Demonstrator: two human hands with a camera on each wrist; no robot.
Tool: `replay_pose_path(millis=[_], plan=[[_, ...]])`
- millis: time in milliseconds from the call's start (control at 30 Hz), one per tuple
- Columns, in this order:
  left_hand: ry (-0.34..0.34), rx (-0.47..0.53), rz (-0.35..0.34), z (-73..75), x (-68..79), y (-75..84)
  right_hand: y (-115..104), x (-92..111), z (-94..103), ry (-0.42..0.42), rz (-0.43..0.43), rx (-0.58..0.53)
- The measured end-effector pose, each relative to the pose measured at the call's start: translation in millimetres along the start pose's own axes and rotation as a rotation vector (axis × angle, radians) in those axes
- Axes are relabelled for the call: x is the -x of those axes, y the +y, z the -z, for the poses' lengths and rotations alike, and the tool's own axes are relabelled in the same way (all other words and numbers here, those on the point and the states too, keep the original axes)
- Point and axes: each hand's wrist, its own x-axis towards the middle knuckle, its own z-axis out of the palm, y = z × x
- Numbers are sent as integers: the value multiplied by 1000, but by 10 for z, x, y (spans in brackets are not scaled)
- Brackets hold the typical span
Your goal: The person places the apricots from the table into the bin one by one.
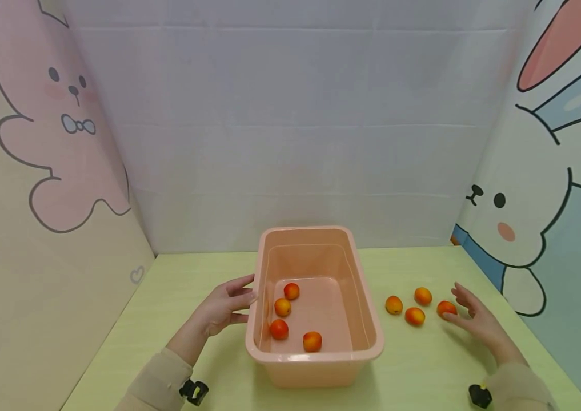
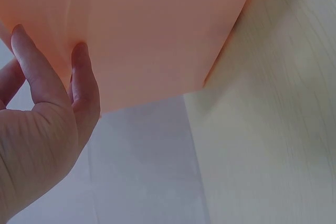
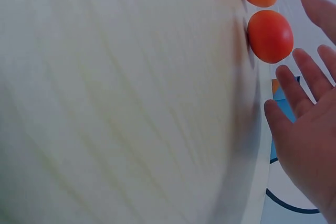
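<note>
Beside spread right fingers, one loose fruit; left fingers extended, against bin

On the tabletop, the tub holds four fruits, three along the left, one at the near end. Four loose fruits lie right, the rightmost beside the right fingers; left fingers touch the tub's left side.

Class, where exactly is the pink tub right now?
In the head view, the tub stands on the table just right of centre, with the left hand at its left side and four fruits to its right.
</note>
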Motion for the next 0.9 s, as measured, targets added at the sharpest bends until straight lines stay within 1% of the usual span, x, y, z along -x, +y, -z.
replay_pose_path(millis=[167,367,467,700,900], plan=[[-2,-1,-4,1,3,-2,81,-23,-4,-30,-21,24],[-2,-1,-1,5,10,-4,130,-18,-31,-44,-12,37],[4,-3,1,4,13,0,133,-26,-38,-48,-11,32],[3,2,4,-3,14,4,122,-55,-40,-44,-48,49],[5,0,3,-6,7,1,93,-40,-29,-38,-52,62]])
